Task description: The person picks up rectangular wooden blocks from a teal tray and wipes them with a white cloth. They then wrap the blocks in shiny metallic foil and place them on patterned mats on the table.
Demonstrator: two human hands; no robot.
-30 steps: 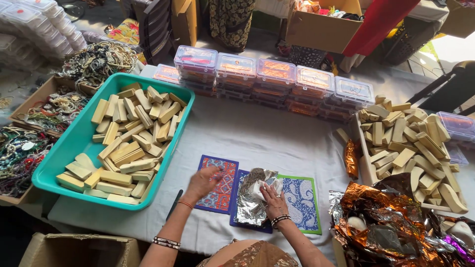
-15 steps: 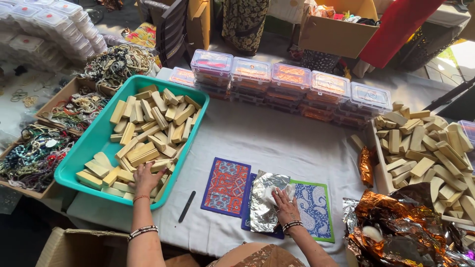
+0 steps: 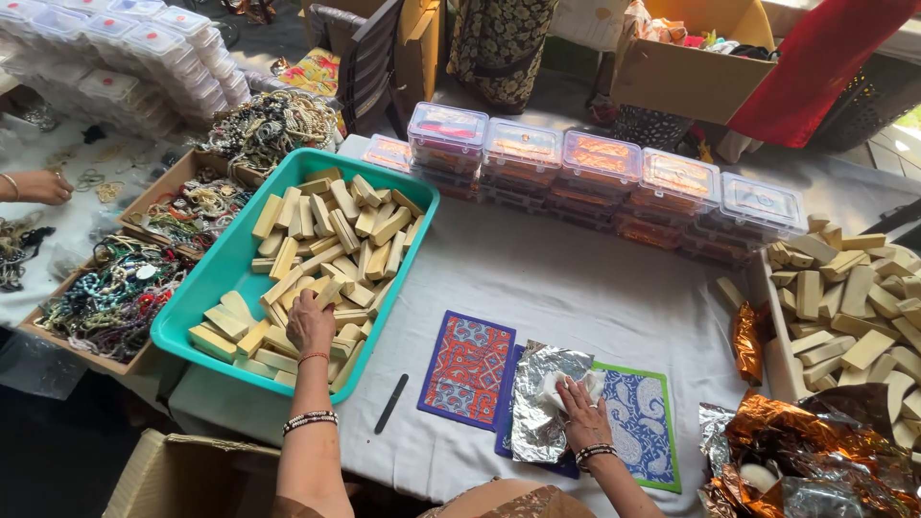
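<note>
Head view: the left hand (image 3: pixel 310 323) reaches into the teal tray (image 3: pixel 219 273), fingers curled over the tan wooden blocks (image 3: pixel 326 240); whether it grips one, I cannot tell. Right of the tray, the right hand (image 3: pixel 581 412) presses flat on white tissue (image 3: pixel 564 386) atop silver foil (image 3: pixel 542 408), over patterned cards (image 3: pixel 467 367).
</note>
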